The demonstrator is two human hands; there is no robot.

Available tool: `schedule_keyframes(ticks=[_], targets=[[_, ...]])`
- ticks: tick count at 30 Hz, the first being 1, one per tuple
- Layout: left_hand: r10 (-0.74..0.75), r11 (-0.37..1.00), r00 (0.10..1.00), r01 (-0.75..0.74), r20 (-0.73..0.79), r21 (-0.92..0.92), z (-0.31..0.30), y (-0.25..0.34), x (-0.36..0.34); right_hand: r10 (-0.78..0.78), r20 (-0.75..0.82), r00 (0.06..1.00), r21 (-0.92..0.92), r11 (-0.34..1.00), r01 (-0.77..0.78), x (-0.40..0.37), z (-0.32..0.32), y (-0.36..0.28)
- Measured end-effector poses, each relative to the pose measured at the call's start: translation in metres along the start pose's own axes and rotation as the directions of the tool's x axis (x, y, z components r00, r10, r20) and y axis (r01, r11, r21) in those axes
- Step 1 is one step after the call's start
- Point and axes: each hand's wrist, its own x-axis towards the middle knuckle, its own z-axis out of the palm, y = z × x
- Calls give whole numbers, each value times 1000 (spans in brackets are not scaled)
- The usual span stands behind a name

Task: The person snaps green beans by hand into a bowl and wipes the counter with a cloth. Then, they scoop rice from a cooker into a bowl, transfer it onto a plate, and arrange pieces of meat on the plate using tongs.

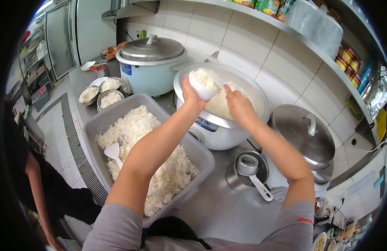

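Note:
My left hand is wrapped round a white bowl and holds it tilted above the open rice cooker. White rice is heaped in the bowl. Close beside it, my right hand is closed on a pale rice paddle, whose blade lies against the rice at the bowl's edge. My fingers hide the paddle's handle. More cooked rice shows inside the cooker below both hands.
A grey tub of rice, with a white paddle in it, stands at left. Behind are a lidded cooker and rice bowls. At right are a pot with a measuring cup and another lidded cooker. A person stands left.

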Motion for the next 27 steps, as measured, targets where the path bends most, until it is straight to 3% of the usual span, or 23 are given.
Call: schedule_keyframes(ticks=[4, 7, 9, 11, 12, 13, 15, 16, 18, 19, 21, 22, 24, 25, 27], targets=[[4, 1000, 1000, -4, -1, 16, 1, -5, 3, 20, 34, 999, 52, 998, -22, -4, 7, -8], [12, 1000, 998, -13, 63, 16, -5, -3, 6, 21, -45, 999, 176, 984, -12, 2, 1, 2], [40, 999, 972, -47, 232, 23, -12, -3, 18, 42, -91, 995, 266, 964, -16, 11, -4, 19], [66, 996, 966, -79, 251, 41, -14, -6, 34, 274, -178, 945, 412, 893, -181, 17, -5, 39], [97, 991, 959, -117, 268, 61, -15, -4, 42, 274, -184, 944, 414, 893, -178, 16, -5, 40], [103, 990, 956, -124, 275, 60, -13, -3, 49, 193, -217, 957, 334, 936, -113, 12, -12, 36], [178, 979, 974, -190, 142, 78, -10, -6, 58, 17, -284, 959, 211, 976, 46, 2, -15, 27], [176, 979, 974, -188, 143, 76, -6, -5, 59, 16, -284, 959, 208, 977, 45, -3, -15, 27], [202, 975, 972, -211, 123, 66, -2, -2, 59, -87, -143, 986, -44, 996, 81, -13, -15, 30], [172, 982, 976, -180, 132, 51, -3, 1, 61, -85, -143, 986, -45, 996, 79, -18, -15, 37], [178, 980, 978, -187, 112, 72, 1, 8, 49, -113, -116, 987, -230, 970, 84, -27, -15, 58], [182, 977, 979, -191, 91, 95, 2, 10, 46, -111, -116, 987, -229, 970, 83, -30, -14, 67], [165, 979, 978, -179, 130, 98, -4, 10, 50, 201, 140, 970, -398, 908, -131, -35, -13, 82], [157, 980, 973, -174, 170, 95, -2, 10, 51, 204, 135, 970, -402, 906, -135, -32, -15, 80], [144, 984, 972, -160, 188, 74, 0, 4, 51, 171, -174, 970, -48, 982, -182, -22, -18, 73]])
